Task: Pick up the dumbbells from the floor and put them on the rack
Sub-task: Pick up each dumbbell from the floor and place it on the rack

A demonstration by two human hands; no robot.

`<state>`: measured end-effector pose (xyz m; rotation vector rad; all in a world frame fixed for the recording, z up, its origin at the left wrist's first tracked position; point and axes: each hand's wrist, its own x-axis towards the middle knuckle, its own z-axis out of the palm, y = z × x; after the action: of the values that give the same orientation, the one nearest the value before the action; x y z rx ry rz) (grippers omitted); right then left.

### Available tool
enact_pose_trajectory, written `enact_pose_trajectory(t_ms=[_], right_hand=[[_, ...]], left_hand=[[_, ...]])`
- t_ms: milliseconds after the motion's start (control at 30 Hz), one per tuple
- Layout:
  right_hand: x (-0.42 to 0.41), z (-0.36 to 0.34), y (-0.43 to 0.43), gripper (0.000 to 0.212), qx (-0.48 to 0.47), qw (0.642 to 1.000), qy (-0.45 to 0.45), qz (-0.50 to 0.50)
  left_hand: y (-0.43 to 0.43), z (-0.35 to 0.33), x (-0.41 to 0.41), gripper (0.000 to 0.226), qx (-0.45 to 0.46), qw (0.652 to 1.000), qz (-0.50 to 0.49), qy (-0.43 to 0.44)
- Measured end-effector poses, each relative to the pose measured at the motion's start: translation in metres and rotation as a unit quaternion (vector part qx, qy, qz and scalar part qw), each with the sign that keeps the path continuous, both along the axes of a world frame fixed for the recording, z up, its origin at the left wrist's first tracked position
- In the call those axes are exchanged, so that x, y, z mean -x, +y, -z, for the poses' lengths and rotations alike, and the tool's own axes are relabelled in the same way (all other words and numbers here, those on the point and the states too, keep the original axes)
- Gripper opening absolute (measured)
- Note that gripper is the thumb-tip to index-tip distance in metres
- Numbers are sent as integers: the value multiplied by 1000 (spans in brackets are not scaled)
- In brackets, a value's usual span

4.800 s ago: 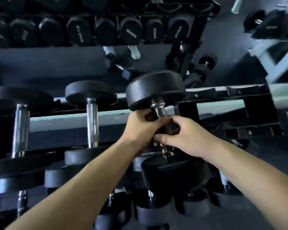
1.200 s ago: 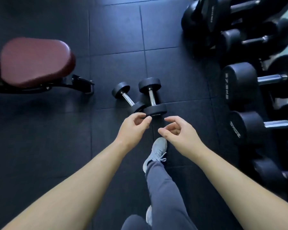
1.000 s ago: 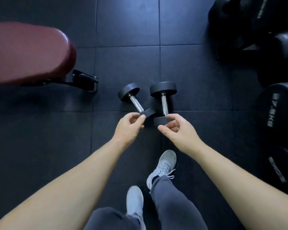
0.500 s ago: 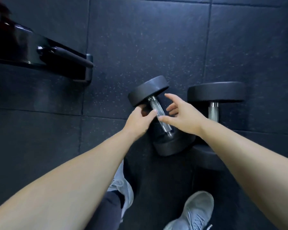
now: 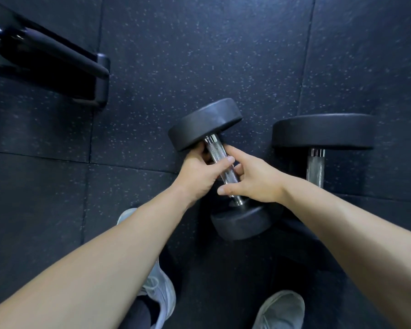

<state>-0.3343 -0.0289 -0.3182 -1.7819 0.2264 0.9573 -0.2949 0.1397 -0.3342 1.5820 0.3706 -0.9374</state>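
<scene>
Two black dumbbells with knurled steel handles lie on the dark rubber floor. The nearer dumbbell [image 5: 205, 123] lies at an angle in the middle of the head view. My left hand [image 5: 199, 172] wraps the upper part of its handle from the left. My right hand [image 5: 252, 180] closes on the lower part from the right, thumb under the bar. The second dumbbell [image 5: 323, 130] lies to the right, untouched, its near end hidden behind my right forearm. The rack is out of view.
The black foot of a bench frame [image 5: 90, 74] sits on the floor at upper left. My two grey shoes [image 5: 159, 290] stand just below the dumbbells. Speckled rubber floor tiles [image 5: 199, 43] stretch beyond the dumbbells.
I turned from the rack to the floor and bent close. Both hands, open and reaching half a second ago, have now closed around the nearer dumbbell's handle.
</scene>
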Motion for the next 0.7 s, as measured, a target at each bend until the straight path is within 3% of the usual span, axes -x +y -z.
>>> enact_pose_trajectory(t_ms=[133, 367, 700], right_hand=[[2, -7, 3, 87, 1, 1000, -12, 11], [19, -32, 14, 85, 18, 999, -24, 38], [50, -199, 23, 86, -9, 988, -50, 145]], left_hand=[[2, 0, 3, 42, -3, 1000, -5, -11], [8, -26, 13, 52, 4, 1000, 0, -8], [7, -196, 20, 42, 19, 998, 41, -40]])
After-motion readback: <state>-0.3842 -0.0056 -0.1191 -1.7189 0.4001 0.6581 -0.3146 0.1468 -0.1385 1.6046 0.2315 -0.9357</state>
